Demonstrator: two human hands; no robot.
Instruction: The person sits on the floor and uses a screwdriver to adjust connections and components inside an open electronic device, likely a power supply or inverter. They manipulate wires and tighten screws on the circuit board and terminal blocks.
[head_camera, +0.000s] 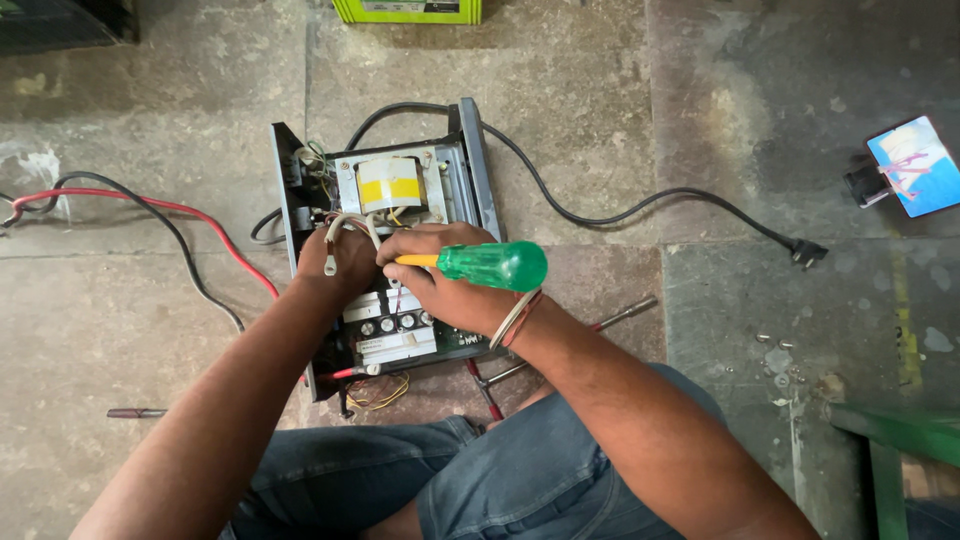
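The right hand (440, 275) grips a green-handled screwdriver (490, 265), tip toward the wires, while the left hand (345, 262) closes on white wires (345, 225) inside the opened metal box (385, 250), steadying them.

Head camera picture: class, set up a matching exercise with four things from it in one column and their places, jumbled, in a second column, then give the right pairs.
Things
1. green-handled screwdriver
2. black mains plug
3. yellow-taped transformer
4. red and black cables

Places
A. on the floor to the right, at the end of a black cord
B. inside the opened grey metal unit, towards its far end
C. across the floor to the left of the unit
D. in the right hand, above the circuit board

Pairs: 1-D, 2-A, 3-B, 4-C
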